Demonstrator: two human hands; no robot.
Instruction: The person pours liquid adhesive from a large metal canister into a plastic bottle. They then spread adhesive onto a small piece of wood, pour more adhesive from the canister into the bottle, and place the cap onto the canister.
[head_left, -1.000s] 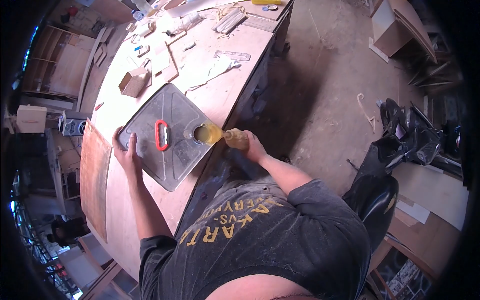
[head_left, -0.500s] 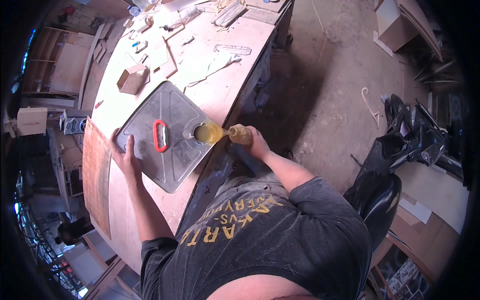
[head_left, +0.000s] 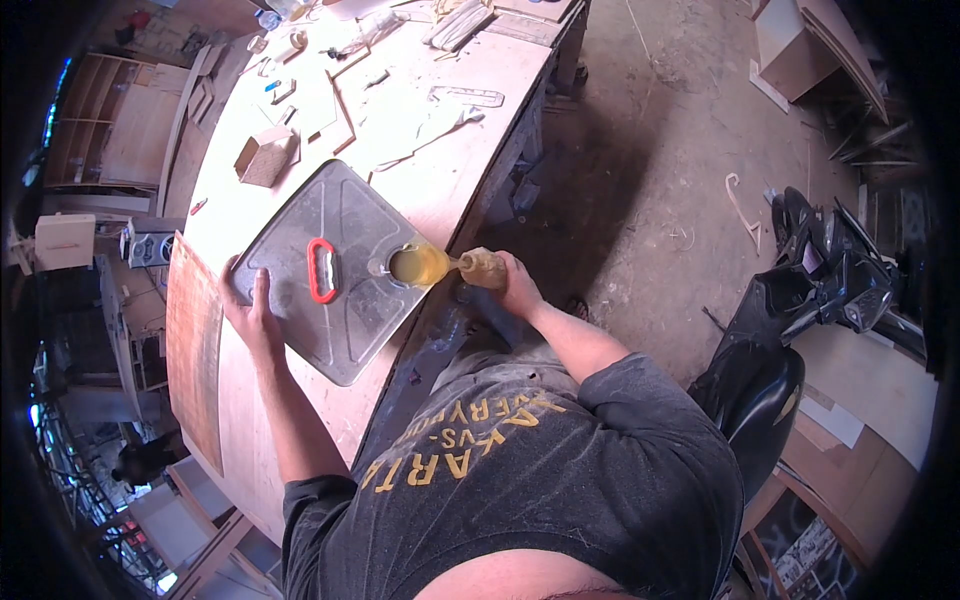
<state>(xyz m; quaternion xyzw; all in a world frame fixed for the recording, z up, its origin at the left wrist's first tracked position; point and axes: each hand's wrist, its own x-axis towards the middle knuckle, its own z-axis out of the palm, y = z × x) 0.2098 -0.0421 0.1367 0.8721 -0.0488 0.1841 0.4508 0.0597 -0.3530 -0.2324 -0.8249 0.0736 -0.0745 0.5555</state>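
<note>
A grey, square-topped metal can (head_left: 345,340) with a red handle (head_left: 321,270) is at the bench edge. My left hand (head_left: 254,310) grips its left side, thumb laid over the top and fingers round the edge. By the can's opening on the right is a translucent yellow funnel-like piece (head_left: 432,265), wide toward the can and narrowing toward my right hand (head_left: 518,288). That hand is closed round a tan, crusted bottle-like container (head_left: 482,268), whose end meets the narrow neck. Yellowish liquid seems to be in the funnel-like piece; the container's inside is hidden.
The wooden workbench (head_left: 420,200) carries a small open box (head_left: 265,157), thin wood strips (head_left: 340,112) and a crumpled cloth (head_left: 445,125). A dark motorbike (head_left: 760,370) stands on the right. A wooden panel (head_left: 195,350) lies along the bench's left side.
Almost nothing differs. The funnel-like piece and the container in my right hand have shifted very slightly to the right; my left hand keeps its place on the can.
</note>
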